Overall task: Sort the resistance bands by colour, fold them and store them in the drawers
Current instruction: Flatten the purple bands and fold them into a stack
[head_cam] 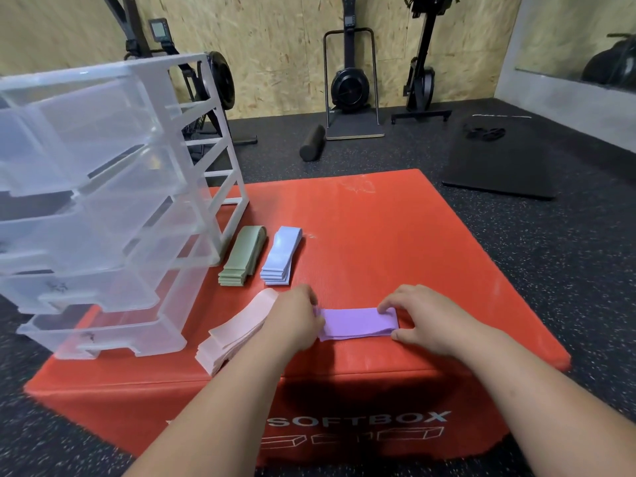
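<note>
A stack of purple resistance bands [358,323] lies flat near the front edge of the red soft box [395,242]. My left hand [296,320] holds its left end and my right hand [425,321] pinches its right end, thumb under the front edge. Left of my left hand lies a pile of pink bands [237,333]. Further back, a green pile [242,256] and a light blue pile [280,256] lie side by side. A clear plastic drawer unit [103,201] stands on the box's left side with its drawers pulled out.
Dark speckled gym floor [568,253] surrounds the box. A black foam roller [312,142], exercise machines [349,84] and a black mat [502,163] stand further back near the chipboard wall.
</note>
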`<state>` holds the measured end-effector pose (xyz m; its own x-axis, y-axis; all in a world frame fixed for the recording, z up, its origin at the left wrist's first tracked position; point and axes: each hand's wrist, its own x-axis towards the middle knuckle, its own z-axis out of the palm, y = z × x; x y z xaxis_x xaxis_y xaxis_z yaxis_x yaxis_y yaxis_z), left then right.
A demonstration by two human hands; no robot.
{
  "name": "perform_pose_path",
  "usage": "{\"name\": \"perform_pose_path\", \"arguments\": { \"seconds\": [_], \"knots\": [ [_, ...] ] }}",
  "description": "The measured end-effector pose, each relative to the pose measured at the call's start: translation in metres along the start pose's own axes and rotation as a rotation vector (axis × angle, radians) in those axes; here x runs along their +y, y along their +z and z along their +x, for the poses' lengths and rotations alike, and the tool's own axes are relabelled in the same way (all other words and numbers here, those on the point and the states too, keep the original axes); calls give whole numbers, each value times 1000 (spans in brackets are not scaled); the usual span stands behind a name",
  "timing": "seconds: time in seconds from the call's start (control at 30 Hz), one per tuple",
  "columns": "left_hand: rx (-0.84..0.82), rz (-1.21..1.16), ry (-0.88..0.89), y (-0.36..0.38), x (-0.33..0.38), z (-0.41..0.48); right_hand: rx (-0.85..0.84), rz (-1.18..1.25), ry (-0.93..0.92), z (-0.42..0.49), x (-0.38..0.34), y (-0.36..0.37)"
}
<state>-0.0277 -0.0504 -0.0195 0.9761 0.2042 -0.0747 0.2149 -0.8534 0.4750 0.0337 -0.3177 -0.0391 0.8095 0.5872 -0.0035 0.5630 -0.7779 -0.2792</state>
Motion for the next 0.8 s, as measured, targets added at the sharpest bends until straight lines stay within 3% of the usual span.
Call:
{"name": "perform_pose_path", "arguments": {
  "seconds": [0.27,0.37,0.47,0.8],
  "knots": [
    [84,430,271,1,11,-7,3,19,-20,2,-2,1],
    [-31,377,479,1,7,-3,22,-2,-16,3,-5,2],
    [-188,363,500,1,3,1,24,-13,-6,4,-6,1],
    [-127,291,575,2,-11,7,-17,-10,-39,6,-2,-3]
  ]
}}
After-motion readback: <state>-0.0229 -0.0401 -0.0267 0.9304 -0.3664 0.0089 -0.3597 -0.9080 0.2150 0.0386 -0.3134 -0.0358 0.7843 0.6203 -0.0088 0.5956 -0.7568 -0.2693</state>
